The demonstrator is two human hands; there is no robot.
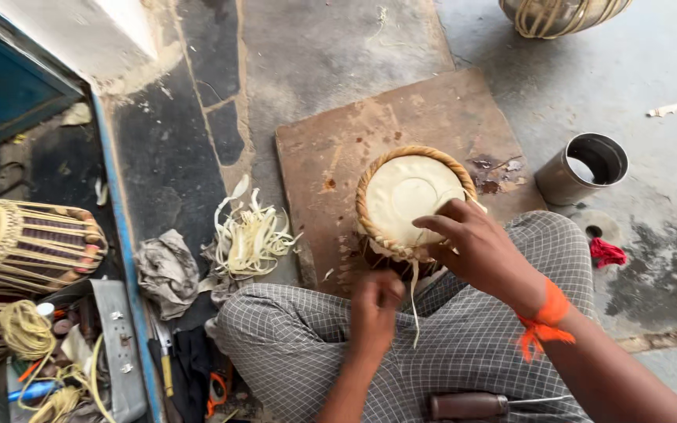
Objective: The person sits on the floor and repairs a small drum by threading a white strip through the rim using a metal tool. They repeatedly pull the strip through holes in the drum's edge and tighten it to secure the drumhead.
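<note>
Grip: the right hand (pixel 476 247) rests on the near rim of the small drum (pixel 409 207), fingers curled over the braided hoop and pressed to the pale skin head to steady it. The left hand (pixel 375 301) is closed in a fist just below the drum's near edge, pinching the pale rawhide thong (pixel 414 301) that hangs from the braid and trails down over the lap.

Head view, location: the drum stands upright on a worn brown board (pixel 338 149) laid on the concrete floor, directly ahead of the person's crossed legs in checked cloth. An orange thread band (pixel 546 317) is tied at the right wrist.

Head view, progress: as a judgement, the skin head is seated and the braided hoop appears closed around the far and side portions of the rim. The near section, under both hands, has a free thong end, so lacing there looks unfinished. The drum's side walls are mostly hidden; the condition of any tension straps cannot be told.

Head view, surroundings: a heap of pale thong trimmings (pixel 252 235) lies left of the board, beside a grey rag (pixel 168 270). A finished strapped drum (pixel 29 243) lies on its side at far left. A metal can (pixel 585 166) stands right of the board. A wooden-handled tool (pixel 472 406) rests on the lap.
</note>
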